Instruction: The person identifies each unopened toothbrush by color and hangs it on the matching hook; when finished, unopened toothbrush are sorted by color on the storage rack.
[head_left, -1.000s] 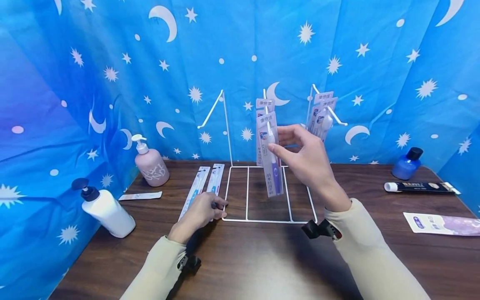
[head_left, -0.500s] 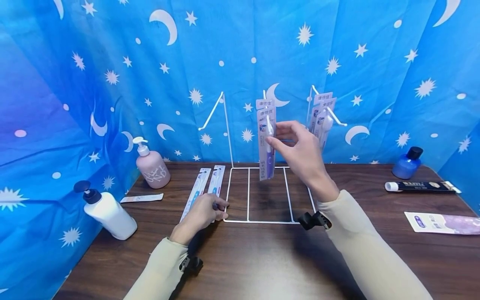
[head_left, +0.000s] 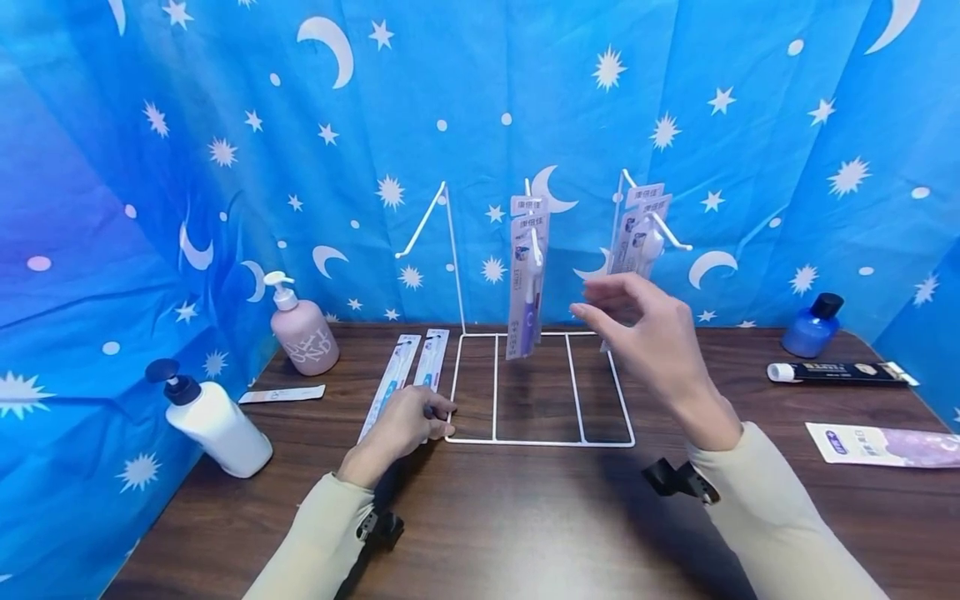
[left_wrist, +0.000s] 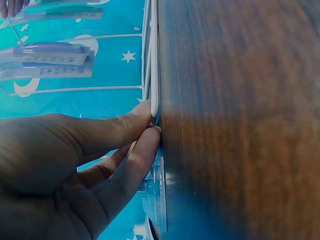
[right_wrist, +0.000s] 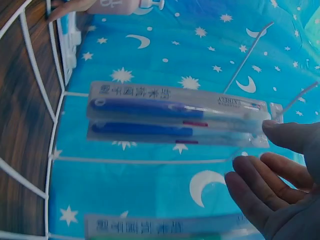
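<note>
A white wire display rack stands on the wooden table, with three hooks. My left hand pinches its left base wire near the front corner; in the left wrist view the thumb and forefinger meet on the wire. Two packaged toothbrushes with purple handles hang one before the other on the middle hook. My right hand is just right of them, fingers loosely bent and holding nothing. More toothbrush packs hang on the right hook, partly hidden behind that hand. Nothing hangs on the left hook.
Two packaged toothbrushes lie left of the rack. Beyond them are a thin packet, a pink pump bottle and a white pump bottle. At right lie a black tube, a pale tube and a blue bottle.
The front toothbrush pack has slid back along the middle hook and now hangs free. My right hand has let go and drawn away right and downward. The left hand stays on the rack.
</note>
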